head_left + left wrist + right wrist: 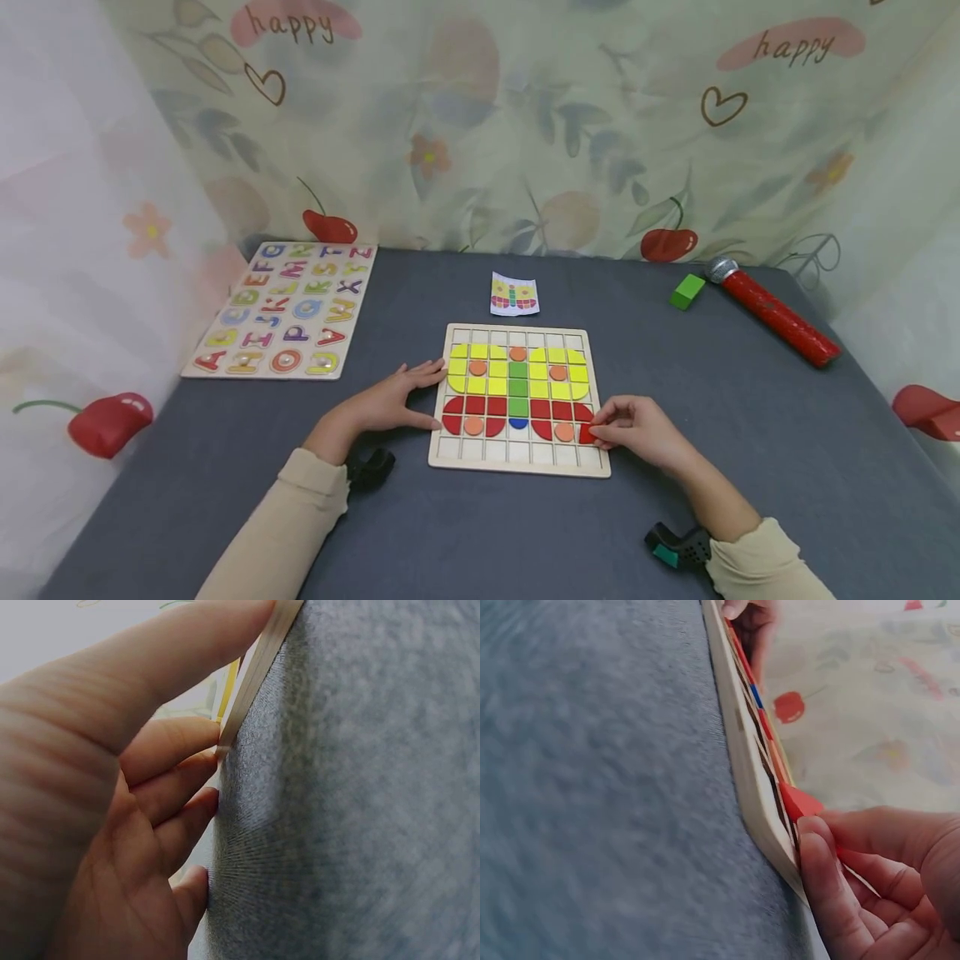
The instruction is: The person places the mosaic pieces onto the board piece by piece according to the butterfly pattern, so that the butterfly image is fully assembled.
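Note:
A wooden grid board (517, 460) lies on the table with flat coloured pieces set in it as a butterfly: yellow upper wings, red lower wings, a green middle, orange circles and a blue half-round piece. My right hand (637, 429) pinches a red puzzle piece (799, 801) between thumb and forefinger at the board's lower right, by the end of the red wing. The piece stands tilted in the right wrist view. With fingers spread, my left hand (382, 408) touches the board's left edge with thumb and fingertips. The left wrist view shows its thumb (202, 637) against the wooden side.
Behind the board lies a small picture card (515, 295) with the same butterfly. An alphabet puzzle board (281, 312) is at the left. A green block (687, 292) and a red microphone (776, 312) lie at the back right. A printed curtain (517, 192) hangs behind the table.

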Demonstrator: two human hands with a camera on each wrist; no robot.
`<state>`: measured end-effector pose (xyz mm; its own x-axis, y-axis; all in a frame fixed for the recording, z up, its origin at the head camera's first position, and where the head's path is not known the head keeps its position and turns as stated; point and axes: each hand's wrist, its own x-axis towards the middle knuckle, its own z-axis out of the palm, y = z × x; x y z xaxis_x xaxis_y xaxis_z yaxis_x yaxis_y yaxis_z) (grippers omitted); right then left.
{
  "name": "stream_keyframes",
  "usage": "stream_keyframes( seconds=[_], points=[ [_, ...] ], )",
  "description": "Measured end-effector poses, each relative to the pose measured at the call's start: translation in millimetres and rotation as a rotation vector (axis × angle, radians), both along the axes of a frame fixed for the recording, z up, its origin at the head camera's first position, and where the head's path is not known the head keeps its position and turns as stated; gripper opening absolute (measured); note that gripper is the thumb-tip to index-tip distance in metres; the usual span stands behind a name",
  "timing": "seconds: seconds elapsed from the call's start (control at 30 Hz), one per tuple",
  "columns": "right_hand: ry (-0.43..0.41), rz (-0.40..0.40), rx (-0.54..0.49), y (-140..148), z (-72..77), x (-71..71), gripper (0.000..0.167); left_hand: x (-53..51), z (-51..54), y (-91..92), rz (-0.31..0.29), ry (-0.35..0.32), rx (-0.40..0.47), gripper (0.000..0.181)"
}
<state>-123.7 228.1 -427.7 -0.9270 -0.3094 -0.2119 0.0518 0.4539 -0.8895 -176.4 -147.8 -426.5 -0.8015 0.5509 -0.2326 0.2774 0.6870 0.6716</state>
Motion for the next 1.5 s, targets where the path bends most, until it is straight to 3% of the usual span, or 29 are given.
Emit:
stream_keyframes(
  seconds=[0.37, 0.6, 0.7, 0.73, 0.8, 0.87, 0.93, 1.0, 1.07, 1.1, 1.17, 1.23, 1.37, 1.43, 1.5],
  points=[
    [0.209, -0.049, 0.217, -9.9, -5.5, 1.9, 0.011, 0.5, -2.5, 0.5, 0.003, -0.002, 0.004, 0.089],
    [0.176, -0.075, 0.245, -5.3, 3.0, 2.8, 0.016, 2.6, -3.6, 1.8, 0.007, -0.011, -0.012, 0.089],
    [0.193, -0.091, 0.291, 5.8, 15.4, -2.4, 0.022, 4.0, -0.6, -1.2, 0.051, 0.052, -0.048, 0.091],
    [0.212, -0.097, 0.31, 10.7, 20.7, -5.1, 0.026, 3.8, 1.5, -3.5, 0.073, 0.107, -0.066, 0.091],
    [0.258, -0.109, 0.368, 21.8, 32.6, -10.7, 0.04, 1.5, 8.4, -9.5, 0.123, 0.286, -0.108, 0.089],
    [0.353, -0.124, 0.451, 33.8, 44.4, -18.8, 0.06, -4.0, 19.1, -16.7, 0.193, 0.534, -0.135, 0.081],
    [0.501, -0.149, 0.563, 46.3, 54.8, -29.1, 0.078, -12.1, 32.9, -24.0, 0.274, 0.809, -0.152, 0.07],
    [0.663, -0.176, 0.706, 58.2, 64.0, -41.5, 0.093, -21.5, 48.2, -31.1, 0.346, 1.035, -0.141, 0.06],
    [0.807, -0.193, 0.839, 68.4, 70.0, -54.7, 0.101, -31.1, 63.0, -39.0, 0.376, 1.179, -0.159, 0.057],
    [0.847, -0.194, 0.899, 73.0, 72.0, -60.0, 0.104, -36.1, 69.0, -43.3, 0.371, 1.209, -0.18, 0.06],
    [0.872, -0.166, 0.994, 80.8, 72.9, -69.6, 0.109, -45.4, 77.5, -51.5, 0.334, 1.204, -0.257, 0.071],
    [0.847, -0.112, 1.076, 86.1, 68.5, -77.7, 0.113, -53.6, 79.0, -59.3, 0.294, 1.117, -0.391, 0.086],
    [0.729, 0.014, 1.169, 88.9, 48.9, -89.6, 0.116, -65.6, 62.3, -70.6, 0.217, 0.896, -0.635, 0.108],
    [0.685, 0.054, 1.186, 88.2, 38.8, -92.6, 0.115, -68.2, 51.5, -71.9, 0.2, 0.827, -0.684, 0.112],
    [0.665, 0.067, 1.182, 87.6, 34.1, -93.3, 0.115, -69.6, 45.3, -72.1, 0.189, 0.801, -0.699, 0.113]
  ],
)
